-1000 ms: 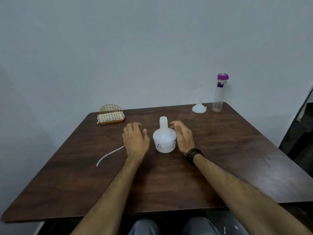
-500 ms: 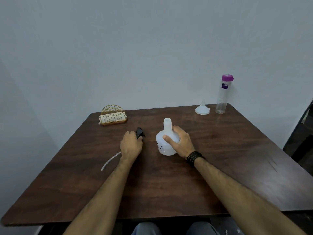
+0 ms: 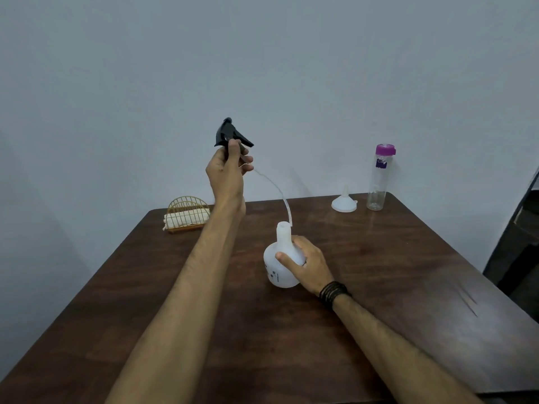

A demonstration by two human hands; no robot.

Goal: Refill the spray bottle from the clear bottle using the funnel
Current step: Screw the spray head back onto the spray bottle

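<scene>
Dark brown wooden table [image 3: 408, 287], carrying all items. White translucent plastic spray bottle [image 3: 279, 265], round-bodied with a narrow open neck, upright near the table's middle; right hand [image 3: 306, 263], dark corded wristband [image 3: 334, 290] at the wrist, grips its shoulder and neck with thumb and fingers curled round. Black plastic trigger spray head [image 3: 230, 136], held raised above the table's far edge, pinched at its collar by the left hand [image 3: 226, 173]; its thin clear dip tube [image 3: 277, 189] curves down from the head, the lower end at the rim of the bottle's neck. White plastic funnel [image 3: 344, 202], standing wide mouth down, spout up, near the far right corner. Tall clear cylindrical bottle with purple cap [image 3: 379, 179], upright just beside the funnel, nearer that corner. Gold wire holder with folded white cloth [image 3: 186, 215], at the far left corner
</scene>
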